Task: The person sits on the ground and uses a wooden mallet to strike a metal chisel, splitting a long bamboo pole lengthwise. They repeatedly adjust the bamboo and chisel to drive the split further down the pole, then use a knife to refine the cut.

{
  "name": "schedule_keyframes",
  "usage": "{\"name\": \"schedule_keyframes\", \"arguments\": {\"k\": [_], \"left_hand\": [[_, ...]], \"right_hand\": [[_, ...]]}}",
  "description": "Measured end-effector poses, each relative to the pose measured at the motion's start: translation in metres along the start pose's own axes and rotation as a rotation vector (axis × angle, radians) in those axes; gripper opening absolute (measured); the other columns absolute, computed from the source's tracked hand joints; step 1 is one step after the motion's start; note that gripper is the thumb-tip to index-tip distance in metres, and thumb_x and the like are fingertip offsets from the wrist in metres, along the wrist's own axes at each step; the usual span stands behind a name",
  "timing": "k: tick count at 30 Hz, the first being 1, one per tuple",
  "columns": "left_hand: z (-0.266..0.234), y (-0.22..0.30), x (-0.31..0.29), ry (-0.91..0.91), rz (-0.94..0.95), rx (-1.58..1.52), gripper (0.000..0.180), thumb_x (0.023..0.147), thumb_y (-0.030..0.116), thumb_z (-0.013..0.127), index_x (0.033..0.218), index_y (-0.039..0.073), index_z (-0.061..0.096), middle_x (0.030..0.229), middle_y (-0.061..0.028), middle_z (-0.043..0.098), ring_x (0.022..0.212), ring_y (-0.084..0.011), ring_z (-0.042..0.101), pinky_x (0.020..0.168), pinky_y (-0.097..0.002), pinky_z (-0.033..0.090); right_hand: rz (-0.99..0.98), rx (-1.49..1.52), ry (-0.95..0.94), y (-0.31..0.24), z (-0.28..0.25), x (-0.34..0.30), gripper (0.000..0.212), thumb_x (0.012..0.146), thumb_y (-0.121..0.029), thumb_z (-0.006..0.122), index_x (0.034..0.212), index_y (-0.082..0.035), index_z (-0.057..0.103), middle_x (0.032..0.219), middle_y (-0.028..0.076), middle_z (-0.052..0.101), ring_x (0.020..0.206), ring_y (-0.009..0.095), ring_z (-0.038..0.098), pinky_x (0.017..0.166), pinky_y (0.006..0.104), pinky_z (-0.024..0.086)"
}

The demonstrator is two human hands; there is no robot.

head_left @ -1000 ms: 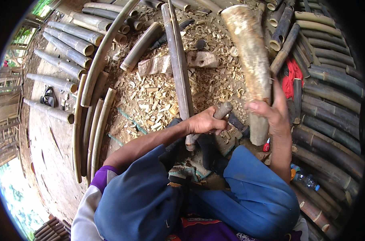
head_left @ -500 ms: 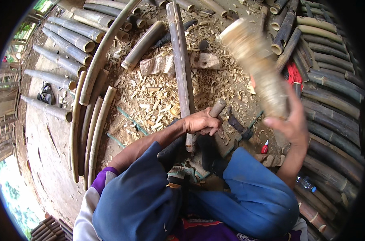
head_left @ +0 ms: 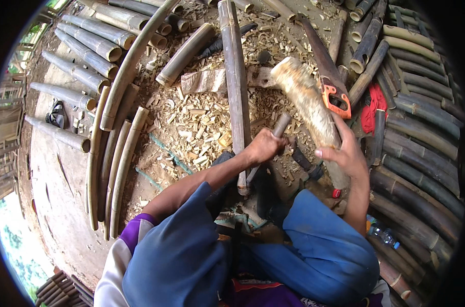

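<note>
My left hand (head_left: 264, 147) is closed around a chisel (head_left: 281, 125), whose round wooden handle sticks up past the fist. Its blade shows below the fist, slanting down beside the near end of a bamboo pole (head_left: 232, 71). That pole runs away from me between my feet and crosses a rough wooden block (head_left: 204, 82). In my right hand (head_left: 349, 156) is a thick pale wooden mallet (head_left: 306, 94), tilted with its wide end far and to the left. The mallet is slightly blurred, its middle apart from the chisel handle.
Wood chips (head_left: 191, 123) cover the ground around the pole. An orange-handled saw (head_left: 336, 100) lies beyond my right hand, near a red cloth (head_left: 373, 108). A hatchet-like tool (head_left: 306, 163) rests by my right foot. Bamboo lengths (head_left: 84, 77) flank both sides; a plastic bottle (head_left: 383, 235) lies right.
The mallet has come down and to the left in my right hand, uncovering the saw. My left hand has shifted slightly right and up, and the chisel blade now shows below it.
</note>
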State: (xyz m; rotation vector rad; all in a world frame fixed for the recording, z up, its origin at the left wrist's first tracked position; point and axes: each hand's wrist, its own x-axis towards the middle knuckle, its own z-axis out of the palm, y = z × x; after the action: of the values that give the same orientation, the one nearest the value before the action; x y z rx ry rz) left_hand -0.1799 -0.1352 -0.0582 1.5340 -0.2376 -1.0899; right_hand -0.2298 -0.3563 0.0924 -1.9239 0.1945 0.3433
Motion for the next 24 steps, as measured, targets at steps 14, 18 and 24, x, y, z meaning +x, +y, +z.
{"name": "schedule_keyframes", "arguments": {"k": [14, 18, 24], "left_hand": [[-0.074, 0.082, -0.058, 0.459, 0.374, -0.166, 0.014, 0.097, 0.012, 0.071, 0.091, -0.001, 0.071, 0.091, -0.0101, 0.075, 0.081, -0.0149, 0.068, 0.069, -0.0345, 0.054], [-0.145, 0.013, -0.079, 1.068, 0.076, 0.292, 0.023, 0.096, 0.018, 0.066, 0.106, -0.003, 0.070, 0.078, -0.0118, 0.066, 0.068, -0.0165, 0.061, 0.060, -0.0418, 0.049], [-0.157, -0.108, -0.106, 1.053, -0.328, 0.595, 0.045, 0.092, 0.018, 0.066, 0.131, -0.001, 0.054, 0.113, -0.0254, 0.063, 0.104, -0.0376, 0.063, 0.087, -0.0520, 0.052]], "right_hand": [[-0.223, -0.489, 0.404, 0.079, 0.040, 0.116, 0.059, 0.090, -0.019, 0.075, 0.143, -0.002, 0.056, 0.134, 0.023, 0.058, 0.131, 0.039, 0.054, 0.115, 0.0470, 0.040], [0.133, 0.331, -0.120, 0.033, 0.095, 0.135, 0.035, 0.101, -0.034, 0.066, 0.129, -0.013, 0.068, 0.120, 0.004, 0.063, 0.112, 0.018, 0.058, 0.088, 0.0334, 0.055], [0.201, 0.387, -0.199, 0.032, 0.148, 0.153, 0.026, 0.105, -0.030, 0.063, 0.117, -0.007, 0.067, 0.092, -0.002, 0.059, 0.081, 0.009, 0.054, 0.066, 0.0270, 0.048]]}}
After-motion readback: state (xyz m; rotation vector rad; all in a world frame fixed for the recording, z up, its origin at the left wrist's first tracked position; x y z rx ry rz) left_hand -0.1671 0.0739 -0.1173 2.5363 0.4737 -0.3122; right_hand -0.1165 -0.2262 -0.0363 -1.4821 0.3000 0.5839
